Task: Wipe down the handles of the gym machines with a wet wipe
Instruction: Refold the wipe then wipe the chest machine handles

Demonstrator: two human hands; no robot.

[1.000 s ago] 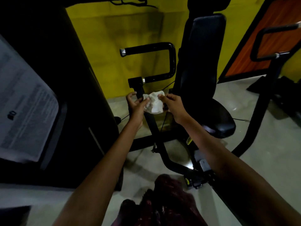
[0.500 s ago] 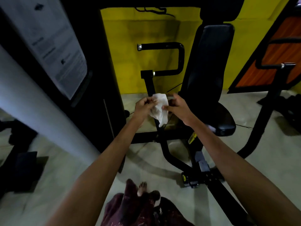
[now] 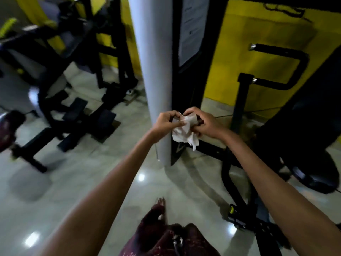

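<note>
Both hands together at chest height: left hand (image 3: 167,122) and right hand (image 3: 204,123) pinch the crumpled wet wipe (image 3: 185,133), refolding it, apparently. Black looped handle (image 3: 287,68) at 2 o'clock, untouched. Next: carry wipe to a handle.

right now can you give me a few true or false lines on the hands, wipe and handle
1. Both hands hold the wipe. True: left hand and right hand pinch it.
2. The wipe touches the handle. False: the handle stands apart, up and to the right.
3. The wipe is black. False: it is white.
4. A grey pillar rises behind the hands. True.
</note>
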